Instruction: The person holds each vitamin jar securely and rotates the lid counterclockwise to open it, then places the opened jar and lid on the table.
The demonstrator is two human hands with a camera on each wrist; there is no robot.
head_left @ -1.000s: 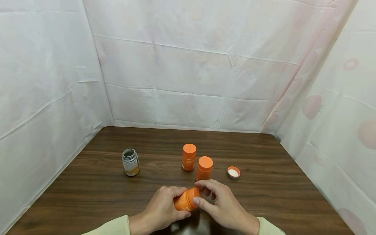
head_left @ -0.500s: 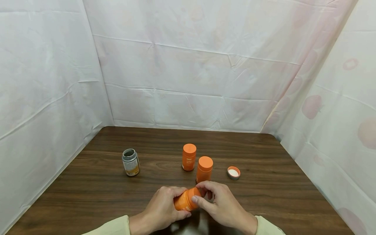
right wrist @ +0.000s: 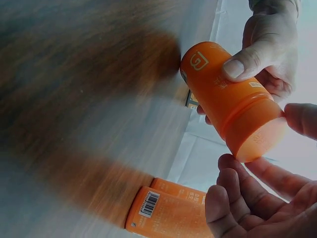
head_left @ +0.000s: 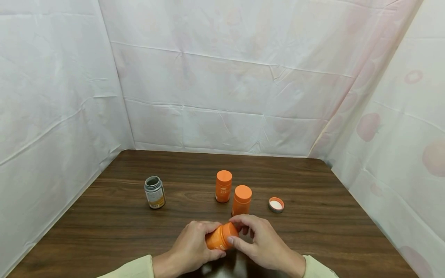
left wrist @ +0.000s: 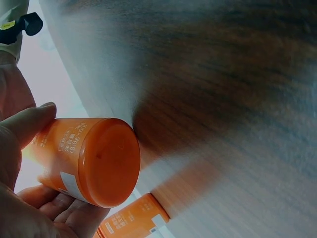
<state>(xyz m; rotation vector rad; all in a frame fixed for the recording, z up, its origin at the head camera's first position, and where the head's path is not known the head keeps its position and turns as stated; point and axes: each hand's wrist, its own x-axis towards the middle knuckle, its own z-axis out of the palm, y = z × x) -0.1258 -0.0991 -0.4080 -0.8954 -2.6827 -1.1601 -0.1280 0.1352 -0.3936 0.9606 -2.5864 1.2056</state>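
Tilted on its side above the table, an orange bottle (head_left: 215,240) is gripped round its body by my left hand (head_left: 194,245), its base showing in the left wrist view. The bottle's orange cap (head_left: 229,230) points right, still on the neck. My right hand (head_left: 262,244) pinches this cap between thumb and fingertips, the other fingers curled loosely beside it in the right wrist view. Just beyond stand two more orange capped bottles, a nearer one (head_left: 242,200) partly behind my right hand and a farther one (head_left: 223,187).
A grey bottle (head_left: 155,193) without a cap stands upright at the left of the dark wooden table (head_left: 114,231). An orange-rimmed grey cap (head_left: 276,205) lies with its white inside up at the right. White sheets (head_left: 222,85) hang behind and at both sides.
My right thumb and fingers have shifted slightly about the cap. My left hand and the bottle in it stay in place, as do the things standing on the table.
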